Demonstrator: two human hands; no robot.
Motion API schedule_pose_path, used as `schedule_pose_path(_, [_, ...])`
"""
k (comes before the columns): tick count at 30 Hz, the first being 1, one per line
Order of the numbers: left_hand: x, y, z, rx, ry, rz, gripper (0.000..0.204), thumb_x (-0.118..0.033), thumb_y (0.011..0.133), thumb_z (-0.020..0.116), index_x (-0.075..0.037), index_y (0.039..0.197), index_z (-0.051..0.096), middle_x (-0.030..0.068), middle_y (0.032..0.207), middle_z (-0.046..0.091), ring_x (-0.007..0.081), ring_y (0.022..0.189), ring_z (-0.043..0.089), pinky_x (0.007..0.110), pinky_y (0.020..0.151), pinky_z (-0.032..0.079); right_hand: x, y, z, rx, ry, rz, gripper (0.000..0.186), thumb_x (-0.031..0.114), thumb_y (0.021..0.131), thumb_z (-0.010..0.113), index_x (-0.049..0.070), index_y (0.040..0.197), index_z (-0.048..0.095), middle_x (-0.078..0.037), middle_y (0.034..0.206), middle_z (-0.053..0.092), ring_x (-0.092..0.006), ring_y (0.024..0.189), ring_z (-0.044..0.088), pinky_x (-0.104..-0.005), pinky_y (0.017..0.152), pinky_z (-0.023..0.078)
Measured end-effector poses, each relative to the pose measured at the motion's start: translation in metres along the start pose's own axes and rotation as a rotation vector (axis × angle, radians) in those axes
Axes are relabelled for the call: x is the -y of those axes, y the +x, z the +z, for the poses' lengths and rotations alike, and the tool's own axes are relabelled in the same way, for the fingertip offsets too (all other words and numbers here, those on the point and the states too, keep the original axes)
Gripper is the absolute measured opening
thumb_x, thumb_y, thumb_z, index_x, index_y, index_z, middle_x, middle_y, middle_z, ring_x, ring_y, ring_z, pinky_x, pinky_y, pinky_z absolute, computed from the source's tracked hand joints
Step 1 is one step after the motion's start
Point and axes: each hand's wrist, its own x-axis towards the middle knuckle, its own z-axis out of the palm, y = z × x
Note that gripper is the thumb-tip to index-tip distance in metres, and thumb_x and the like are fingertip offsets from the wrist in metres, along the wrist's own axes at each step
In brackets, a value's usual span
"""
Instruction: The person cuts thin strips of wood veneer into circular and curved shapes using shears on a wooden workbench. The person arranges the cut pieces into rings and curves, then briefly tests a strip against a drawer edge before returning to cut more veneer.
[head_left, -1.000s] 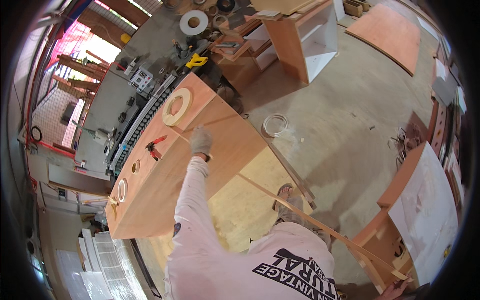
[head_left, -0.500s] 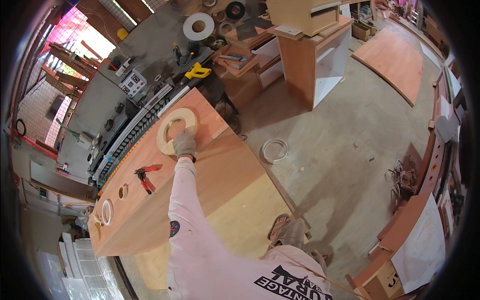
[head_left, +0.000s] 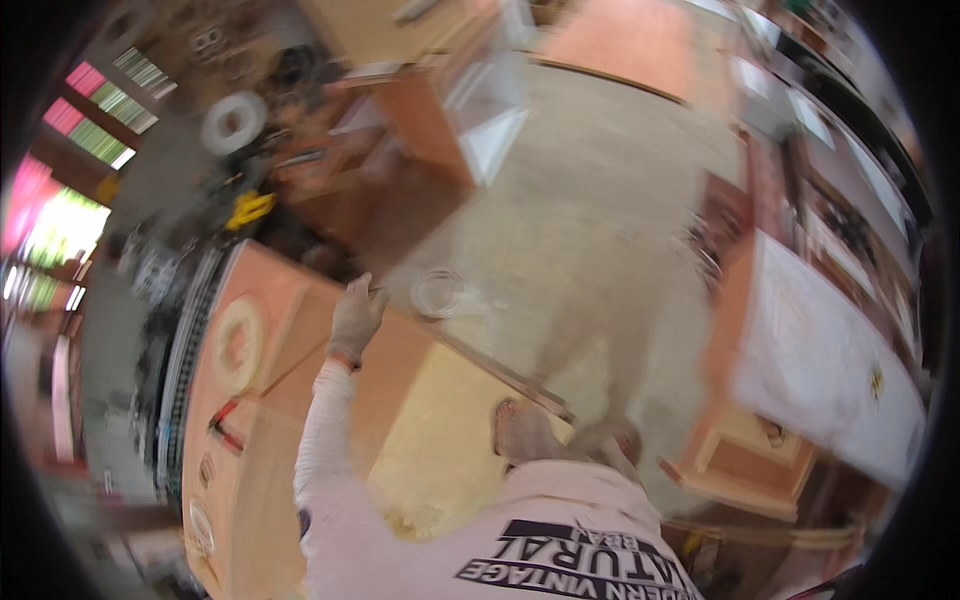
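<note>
My left hand [head_left: 357, 318], in a greyish glove, is raised over the edge of a reddish plywood cabinet [head_left: 285, 480]. Its fingers are stretched out and somewhat apart, with nothing seen in them. To its left a wide cream roll of flat banding [head_left: 238, 342] lies on the cabinet's top, apart from the hand. Red-handled pliers [head_left: 228, 428] rest nearer me, followed by a small roll [head_left: 206, 470] and a white ring-shaped roll [head_left: 201, 528]. My right hand is out of the picture. Motion blurs the whole view.
A coil of white cable [head_left: 438, 293] lies on the concrete floor beyond the cabinet. Another cabinet [head_left: 425, 120] stands at the back, with a yellow-handled tool [head_left: 250, 209] to its left. On the right is a white-topped panel [head_left: 820, 350] above an open wooden drawer [head_left: 755, 462].
My left hand has come off the cream roll and moved right, past the pliers' side of the cabinet top to its edge. My view has turned to the right.
</note>
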Motion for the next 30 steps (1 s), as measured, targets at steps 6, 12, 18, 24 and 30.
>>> schedule_pose_path(6, [-0.365, -0.157, 0.106, 1.348, -1.07, 0.587, 0.05, -0.027, 0.099, 0.071, -0.003, 0.141, 0.06, 0.018, 0.124, 0.071, 0.0233, 0.101, 0.071, 0.034, 0.093, 0.054, -0.043, -0.014, 0.005, -0.17, 0.884, 0.383, 0.035, -0.005, 0.087, 0.064, 0.0, 0.122, 0.06, -0.013, 0.116, 0.066, -0.025, 0.105, 0.064, -0.0373, 0.099, 0.052])
schedule_pose_path(12, [-0.509, -0.256, 0.099, 1.683, -0.626, 0.792, 0.053, -0.034, 0.097, 0.071, -0.004, 0.14, 0.062, 0.0175, 0.118, 0.073, 0.0242, 0.107, 0.071, 0.033, 0.093, 0.053, -0.046, -0.046, 0.047, -0.238, 0.729, 0.875, 0.02, 0.004, 0.095, 0.071, 0.002, 0.114, 0.067, -0.007, 0.099, 0.072, -0.017, 0.085, 0.07, -0.0285, 0.067, 0.061])
schedule_pose_path(18, [-0.52, -0.265, 0.129, 1.561, -0.229, 0.542, 0.052, -0.026, 0.093, 0.076, 0.001, 0.136, 0.062, 0.0158, 0.106, 0.072, 0.0264, 0.094, 0.069, 0.038, 0.083, 0.054, -0.078, -0.069, 0.087, -0.225, 0.785, 1.11, 0.017, 0.008, 0.097, 0.071, 0.0, 0.112, 0.068, -0.007, 0.097, 0.072, -0.0158, 0.082, 0.071, -0.0269, 0.068, 0.063])
schedule_pose_path(24, [-0.453, -0.293, 0.161, 1.134, -0.435, 0.657, 0.064, -0.039, 0.091, 0.074, -0.004, 0.142, 0.055, 0.0185, 0.109, 0.067, 0.034, 0.104, 0.064, 0.042, 0.089, 0.051, -0.107, -0.085, 0.106, -0.088, 1.097, 1.06, 0.019, 0.009, 0.099, 0.069, -0.002, 0.114, 0.068, -0.006, 0.097, 0.071, -0.0161, 0.082, 0.071, -0.0266, 0.07, 0.063])
schedule_pose_path(30, [-0.455, -0.288, 0.193, 1.38, -0.472, 0.634, 0.068, -0.041, 0.094, 0.07, -0.004, 0.147, 0.05, 0.0234, 0.124, 0.064, 0.0383, 0.122, 0.057, 0.045, 0.1, 0.046, -0.092, -0.097, 0.138, -0.074, 1.107, 1.145, 0.02, 0.01, 0.1, 0.068, -0.003, 0.116, 0.067, -0.007, 0.102, 0.072, -0.0177, 0.085, 0.071, -0.0303, 0.073, 0.063])
